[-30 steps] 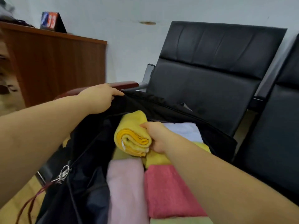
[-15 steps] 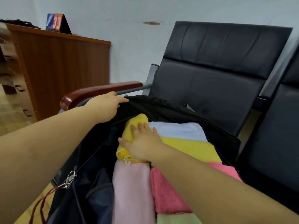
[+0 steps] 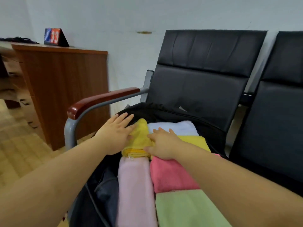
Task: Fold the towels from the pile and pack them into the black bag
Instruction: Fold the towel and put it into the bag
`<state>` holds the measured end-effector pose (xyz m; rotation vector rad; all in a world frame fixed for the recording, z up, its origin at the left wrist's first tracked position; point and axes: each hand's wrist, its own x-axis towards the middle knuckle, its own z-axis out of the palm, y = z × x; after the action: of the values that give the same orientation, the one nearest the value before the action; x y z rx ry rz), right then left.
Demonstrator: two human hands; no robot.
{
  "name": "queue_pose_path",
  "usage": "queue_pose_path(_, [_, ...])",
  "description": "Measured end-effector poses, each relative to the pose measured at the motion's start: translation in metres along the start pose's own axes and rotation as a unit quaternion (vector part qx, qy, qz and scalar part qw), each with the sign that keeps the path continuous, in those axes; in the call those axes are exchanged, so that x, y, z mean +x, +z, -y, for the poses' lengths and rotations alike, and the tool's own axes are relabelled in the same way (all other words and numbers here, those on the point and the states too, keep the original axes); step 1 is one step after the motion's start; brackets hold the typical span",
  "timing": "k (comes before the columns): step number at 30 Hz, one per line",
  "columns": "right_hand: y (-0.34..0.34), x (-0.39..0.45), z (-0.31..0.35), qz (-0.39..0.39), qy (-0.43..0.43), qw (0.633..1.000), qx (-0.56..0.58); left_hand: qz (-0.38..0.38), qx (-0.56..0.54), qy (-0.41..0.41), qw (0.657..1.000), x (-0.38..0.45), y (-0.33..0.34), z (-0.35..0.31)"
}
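Head view: low in frame, green towel (image 3: 191, 208), pale pink towel (image 3: 134, 185), pink towel (image 3: 170, 174) packed in black bag (image 3: 173, 113). Mid-frame, left hand (image 3: 114, 136) and right hand (image 3: 164, 145), grips flat, fingers spread, pressing folded yellow towel (image 3: 139, 138).

1. i count six folded towels in the bag: two yellow (image 3: 139, 136) (image 3: 193, 141), one white (image 3: 177, 127), one pale pink (image 3: 134, 189), one deep pink (image 3: 170, 174), one green (image 3: 188, 210).
2. one black bag (image 3: 188, 115).
3. two hands: left (image 3: 114, 133), right (image 3: 164, 145).
4. two black chairs (image 3: 205, 71) (image 3: 282, 95).
5. one wooden desk (image 3: 62, 89).
6. one number sign (image 3: 55, 37).
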<state>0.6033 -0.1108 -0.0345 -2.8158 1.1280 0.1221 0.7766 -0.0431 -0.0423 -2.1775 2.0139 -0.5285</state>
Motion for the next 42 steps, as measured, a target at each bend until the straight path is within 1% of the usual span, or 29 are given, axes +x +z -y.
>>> queue_pose_path(3, [-0.010,-0.047,-0.028,-0.017,0.036,0.999,-0.019,0.029,-0.059,0.009,0.998,-0.013,-0.013,-0.035])
queue_pose_path(5, [-0.014,-0.081,-0.048,-0.028,0.062,0.997,-0.030,0.030,-0.117,0.011,0.993,-0.018,-0.032,-0.065])
queue_pose_path(7, [-0.015,-0.118,-0.067,-0.034,0.087,0.996,-0.014,0.039,-0.233,0.008,0.972,-0.022,-0.058,-0.101])
queue_pose_path(9, [-0.013,-0.159,-0.088,-0.038,0.110,0.993,0.006,0.036,-0.342,0.038,0.938,-0.026,-0.083,-0.143])
queue_pose_path(10, [-0.010,-0.180,-0.099,-0.040,0.123,0.992,0.011,0.032,-0.368,0.063,0.927,-0.028,-0.096,-0.165])
queue_pose_path(12, [-0.002,-0.225,-0.122,-0.039,0.156,0.987,0.018,0.035,-0.370,0.103,0.923,-0.033,-0.118,-0.213])
queue_pose_path(16, [0.025,-0.319,-0.166,-0.034,0.224,0.973,0.042,0.024,-0.310,0.204,0.928,-0.046,-0.143,-0.312])
queue_pose_path(22, [0.077,-0.466,-0.230,-0.046,0.330,0.941,0.060,0.099,-0.240,0.305,0.916,-0.085,-0.166,-0.454])
queue_pose_path(26, [0.111,-0.556,-0.263,-0.065,0.419,0.900,0.100,0.133,-0.237,0.352,0.896,-0.099,-0.174,-0.539])
queue_pose_path(28, [0.123,-0.592,-0.276,-0.086,0.459,0.874,0.135,0.147,-0.263,0.369,0.879,-0.104,-0.177,-0.581])
queue_pose_path(30, [0.128,-0.621,-0.288,-0.118,0.484,0.855,0.147,0.158,-0.309,0.373,0.861,-0.110,-0.180,-0.624])
queue_pose_path(33, [0.126,-0.662,-0.306,-0.157,0.523,0.825,0.147,0.142,-0.375,0.377,0.835,-0.123,-0.185,-0.683])
queue_pose_path(35, [0.124,-0.691,-0.319,-0.170,0.560,0.796,0.155,0.125,-0.402,0.395,0.816,-0.134,-0.190,-0.716])
queue_pose_path(37, [0.127,-0.718,-0.333,-0.187,0.596,0.763,0.164,0.107,-0.408,0.427,0.800,-0.144,-0.195,-0.742])
queue_pose_path(40, [0.137,-0.747,-0.349,-0.240,0.629,0.715,0.189,0.084,-0.408,0.462,0.783,-0.151,-0.202,-0.771])
queue_pose_path(42, [0.141,-0.756,-0.355,-0.258,0.636,0.698,0.205,0.075,-0.413,0.471,0.776,-0.150,-0.207,-0.786])
